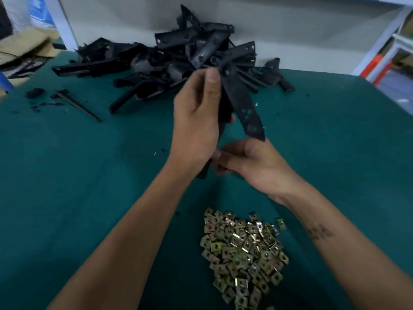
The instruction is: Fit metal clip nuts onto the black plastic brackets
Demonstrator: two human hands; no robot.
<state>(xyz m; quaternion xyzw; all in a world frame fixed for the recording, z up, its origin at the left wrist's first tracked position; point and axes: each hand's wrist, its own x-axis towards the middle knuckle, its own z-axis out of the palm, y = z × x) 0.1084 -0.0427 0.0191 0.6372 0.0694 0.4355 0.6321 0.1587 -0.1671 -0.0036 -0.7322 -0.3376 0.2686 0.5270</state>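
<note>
Two hands mid-frame. Left hand [196, 121] grips one black bracket [243, 104], fingers curled round it, held up over the green table [89, 175]. Right hand [252, 164] just below, fingers curled at the bracket's lower end – whether it pinches a nut, cannot tell. One bracket pile [178, 59] at top centre – too tangled to count. One clip nut heap [243, 253] at bottom centre, dozens. One black rod [78, 105], upper left.
</note>
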